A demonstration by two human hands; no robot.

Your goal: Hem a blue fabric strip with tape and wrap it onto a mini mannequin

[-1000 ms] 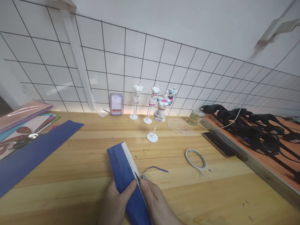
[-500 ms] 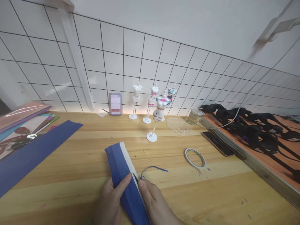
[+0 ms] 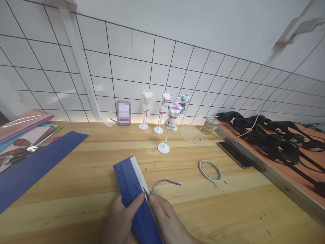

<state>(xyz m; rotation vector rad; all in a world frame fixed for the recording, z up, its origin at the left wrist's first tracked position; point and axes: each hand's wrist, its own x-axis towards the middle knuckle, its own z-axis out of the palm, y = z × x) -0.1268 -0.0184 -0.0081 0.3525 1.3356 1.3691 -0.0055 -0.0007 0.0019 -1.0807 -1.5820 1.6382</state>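
A folded piece of blue paper (image 3: pixel 127 174) slants up from the bottom edge, with a white strip (image 3: pixel 136 169) along its right side. My left hand (image 3: pixel 122 215) grips the paper from the left, thumb pressed on its face near the white strip. Pinched in my right hand (image 3: pixel 169 217) is a small dark pointed tool (image 3: pixel 145 191), mostly hidden by the fingers. Its tip lies against the white strip, close to my left thumb. A thin curled blue strip (image 3: pixel 174 183) trails on the table just beyond my right fingers.
Several small white dress-form stands (image 3: pixel 164 148) stand behind, near a propped phone (image 3: pixel 124 113). To the right are a tape roll (image 3: pixel 210 170), a dark phone (image 3: pixel 235 155), a glass jar (image 3: pixel 211 125) and black straps (image 3: pixel 276 142). Long blue paper (image 3: pixel 43 167) lies left.
The view has shifted slightly. My left thumb sits a little lower on the paper, and more of the tool's dark tip shows beside it. Both hands keep their hold.
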